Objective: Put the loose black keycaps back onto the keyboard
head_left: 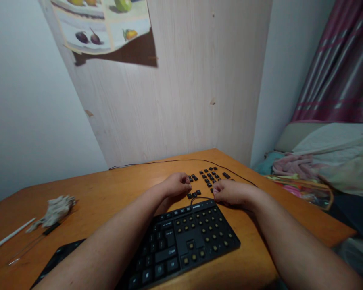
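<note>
A pale wood-grain wall panel (181, 88) rises behind an orange-brown wooden desk (117, 187). To the right hang a shiny purple-and-grey curtain (339, 68) and, below it, heaped bedding (339, 143). A fruit poster (105, 24) with curling lower edges is fixed to the panel, upper left.

On the desk, close to the person, a black computer keyboard (185, 238) lies at a slant, partly hidden by the left forearm. Its main block carries black keys; its right-hand section shows exposed yellowish switch stems.

Beyond the keyboard's far edge, the left hand (178, 184) is curled beside several loose black keycaps, and the right hand (226, 191) is curled at the near side of the larger cluster. Whether either one grips a keycap cannot be told.

A crumpled greyish cloth (55, 211) lies at left, near a slim white rod (13, 234) and a wire tool with a black handle (51, 229). A thin black cable (169, 161) runs along the desk's back.

The loose keycaps (211, 177) sit in groups, including three between the hands and one wider keycap (226, 175) at right.
</note>
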The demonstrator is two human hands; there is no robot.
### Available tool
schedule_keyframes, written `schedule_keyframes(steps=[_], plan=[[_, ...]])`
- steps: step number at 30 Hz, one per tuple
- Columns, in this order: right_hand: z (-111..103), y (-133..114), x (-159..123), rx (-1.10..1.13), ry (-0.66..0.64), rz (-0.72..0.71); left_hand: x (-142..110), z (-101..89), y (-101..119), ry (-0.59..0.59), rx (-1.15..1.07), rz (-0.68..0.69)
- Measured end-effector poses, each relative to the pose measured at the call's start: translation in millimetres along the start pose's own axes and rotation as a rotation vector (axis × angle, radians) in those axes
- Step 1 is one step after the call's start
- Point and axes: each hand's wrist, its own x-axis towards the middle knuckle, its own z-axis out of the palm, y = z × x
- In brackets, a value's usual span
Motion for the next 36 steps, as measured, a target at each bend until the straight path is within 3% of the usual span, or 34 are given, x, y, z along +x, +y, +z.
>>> schedule_keyframes(steps=[15, 30, 36], plan=[[-1, 4, 4, -0.037, 0.001, -0.022, 6, -2.5, 14, -0.115, 0.115, 0.082], [2, 9, 8, -0.033, 0.016, -0.044, -5, -0.8, 13, 0.009, 0.077, -0.151], [1, 9, 7, -0.042, 0.032, -0.054, 1, 3.4, 13, 0.001, 0.122, -0.135]])
